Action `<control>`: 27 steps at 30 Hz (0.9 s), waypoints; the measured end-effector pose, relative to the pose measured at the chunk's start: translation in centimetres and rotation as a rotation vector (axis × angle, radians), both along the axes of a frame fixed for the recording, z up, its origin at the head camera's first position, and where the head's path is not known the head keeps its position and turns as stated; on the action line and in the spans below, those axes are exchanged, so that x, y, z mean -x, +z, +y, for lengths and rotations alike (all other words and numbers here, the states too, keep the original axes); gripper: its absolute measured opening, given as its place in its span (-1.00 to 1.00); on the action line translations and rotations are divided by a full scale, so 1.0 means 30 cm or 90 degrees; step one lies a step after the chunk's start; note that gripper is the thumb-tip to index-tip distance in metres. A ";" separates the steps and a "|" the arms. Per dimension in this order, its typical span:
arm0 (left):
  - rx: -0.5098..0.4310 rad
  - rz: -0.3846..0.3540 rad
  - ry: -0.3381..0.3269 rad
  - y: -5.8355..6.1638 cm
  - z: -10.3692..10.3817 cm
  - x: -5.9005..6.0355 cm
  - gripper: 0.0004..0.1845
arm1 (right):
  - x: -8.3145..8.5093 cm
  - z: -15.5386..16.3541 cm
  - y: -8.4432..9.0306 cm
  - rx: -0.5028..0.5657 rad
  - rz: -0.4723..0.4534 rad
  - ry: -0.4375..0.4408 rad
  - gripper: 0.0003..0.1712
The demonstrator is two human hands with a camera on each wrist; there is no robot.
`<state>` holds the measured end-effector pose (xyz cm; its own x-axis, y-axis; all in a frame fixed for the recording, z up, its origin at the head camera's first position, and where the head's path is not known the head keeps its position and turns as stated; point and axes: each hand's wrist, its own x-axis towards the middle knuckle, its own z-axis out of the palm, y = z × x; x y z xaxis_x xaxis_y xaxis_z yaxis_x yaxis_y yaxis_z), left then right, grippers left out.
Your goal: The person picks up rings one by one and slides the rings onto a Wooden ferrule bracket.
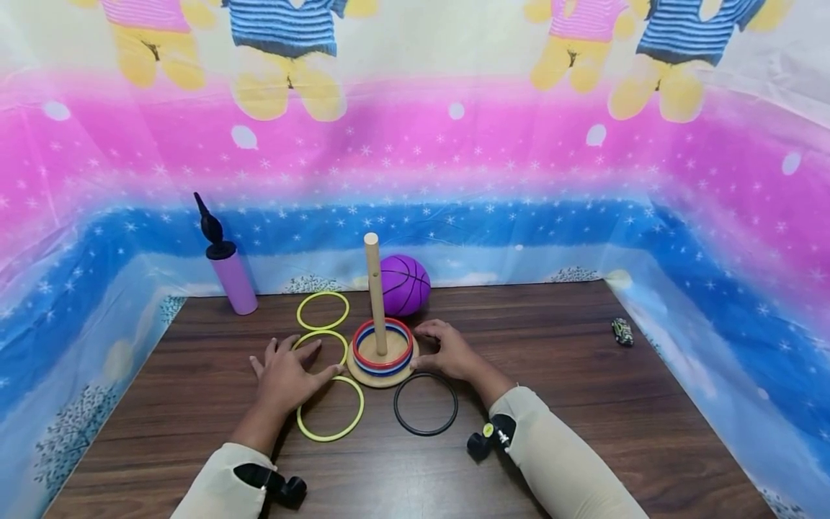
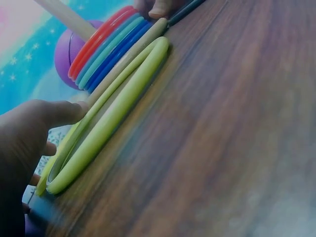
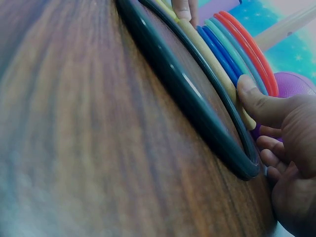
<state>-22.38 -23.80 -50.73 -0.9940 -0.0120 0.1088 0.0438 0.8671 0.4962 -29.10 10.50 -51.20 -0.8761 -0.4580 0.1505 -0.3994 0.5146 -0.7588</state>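
A wooden ring-toss stand with an upright peg [image 1: 374, 288] and a round base [image 1: 363, 376] stands mid-table. Stacked around the peg are red [image 1: 356, 353], light blue and blue rings. My left hand [image 1: 285, 378] spreads over the middle yellow ring [image 1: 347, 353]; its thumb reaches the base's left edge. At the base's right side is my right hand [image 1: 447, 353], its thumb [image 3: 254, 96] against the base and lower rings in the right wrist view. A black ring [image 1: 426, 435] lies in front of the right hand. Another yellow ring [image 1: 331, 438] lies nearer me, and a third yellow ring [image 1: 323, 293] farther back.
Behind the stand sits a purple basketball [image 1: 408, 285]. A purple hand pump [image 1: 235, 281] with a black nozzle stands at the back left. Far right on the wooden table [image 1: 551, 404] is a small toy car [image 1: 622, 331]. A patterned cloth [image 1: 493, 166] encloses the table's back and sides.
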 end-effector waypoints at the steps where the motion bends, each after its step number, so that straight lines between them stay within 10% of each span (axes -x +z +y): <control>1: 0.001 -0.001 0.002 -0.001 0.001 0.001 -0.09 | 0.000 0.000 0.001 0.000 -0.001 0.001 -0.23; 27: -0.009 0.017 0.018 -0.003 -0.007 -0.001 -0.17 | -0.004 0.001 0.001 0.007 -0.010 0.005 -0.25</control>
<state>-22.35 -24.01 -50.82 -0.9899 -0.0423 0.1355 0.0327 0.8609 0.5077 -28.98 10.52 -51.16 -0.8744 -0.4638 0.1425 -0.3922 0.5027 -0.7704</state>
